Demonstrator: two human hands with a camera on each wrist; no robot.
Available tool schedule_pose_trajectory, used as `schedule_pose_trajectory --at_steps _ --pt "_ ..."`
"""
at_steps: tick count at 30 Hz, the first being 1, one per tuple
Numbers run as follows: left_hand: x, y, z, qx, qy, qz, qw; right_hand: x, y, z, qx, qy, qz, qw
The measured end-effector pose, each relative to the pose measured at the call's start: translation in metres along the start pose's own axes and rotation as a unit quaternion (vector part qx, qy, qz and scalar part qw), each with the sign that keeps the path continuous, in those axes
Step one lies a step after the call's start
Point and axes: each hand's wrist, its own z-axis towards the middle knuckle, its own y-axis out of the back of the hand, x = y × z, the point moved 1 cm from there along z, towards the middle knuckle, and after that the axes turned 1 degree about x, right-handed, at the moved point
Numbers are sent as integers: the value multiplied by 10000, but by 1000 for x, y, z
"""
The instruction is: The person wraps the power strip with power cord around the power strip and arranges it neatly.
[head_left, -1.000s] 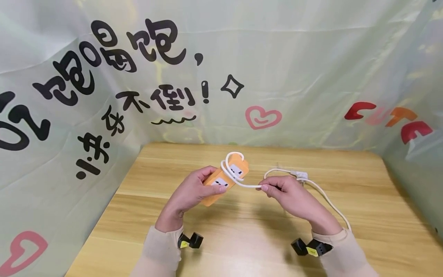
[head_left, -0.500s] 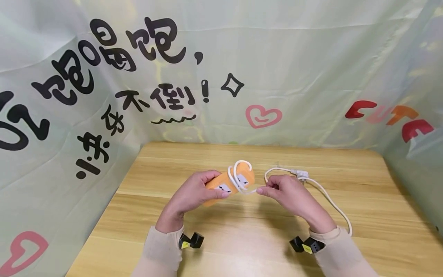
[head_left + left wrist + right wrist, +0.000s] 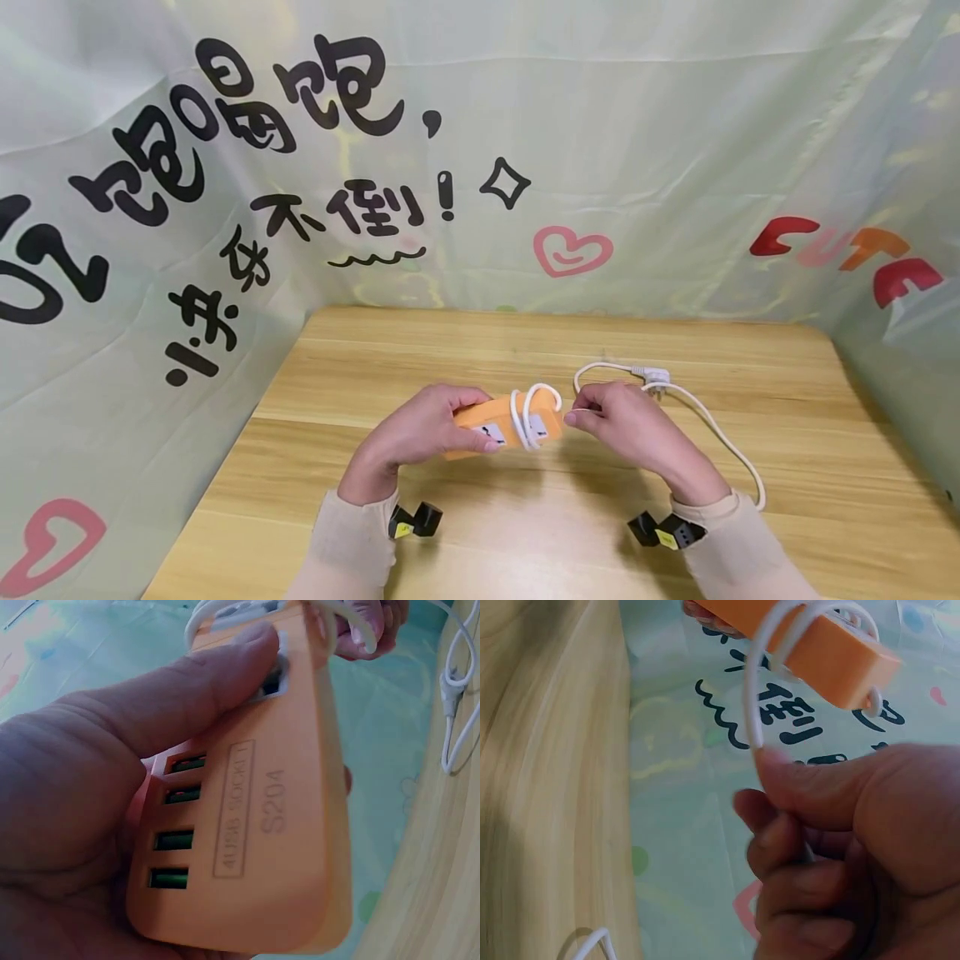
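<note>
My left hand [image 3: 420, 429] grips an orange power strip [image 3: 501, 408] above the table, thumb across its top face. In the left wrist view the power strip [image 3: 262, 825] shows a column of USB ports and the print "4USB SOCKET S204". A white cord [image 3: 525, 421] leaves its far end and loops round that end. To its right, my right hand [image 3: 630, 425] pinches the cord between thumb and curled fingers. The right wrist view shows the cord [image 3: 751, 697] running taut from the strip into the right hand [image 3: 840, 832].
The cord's white plug [image 3: 656, 378] lies on the wooden table [image 3: 375, 342] behind my right hand, prongs showing. A slack length of cord [image 3: 720, 429] curves over the table to the right. Printed fabric walls [image 3: 675, 167] stand at the back and sides.
The power strip has turned from steeply slanted to nearly level, and its corded end has come down and to the right. Both hands keep their hold; the plug stays in place.
</note>
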Motion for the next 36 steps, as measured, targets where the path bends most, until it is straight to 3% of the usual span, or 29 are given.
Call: schedule_pose_trajectory --at_steps 4,14,21,32,36 --pt "1 -1 -1 180 -97 116 9997 2 -1 0 71 178 -19 9998" --pt "-4 -8 -3 606 -218 553 9964 0 -8 1 -577 275 -641 9959" --pt "-9 -19 0 666 -209 1243 9898 3 -11 1 -380 266 -402 9981" --pt "-17 -35 4 800 -322 2308 9692 8 -16 1 261 226 37 9994" --pt "-19 -40 5 807 -302 2520 9639 12 -15 -1 303 335 50 9990"
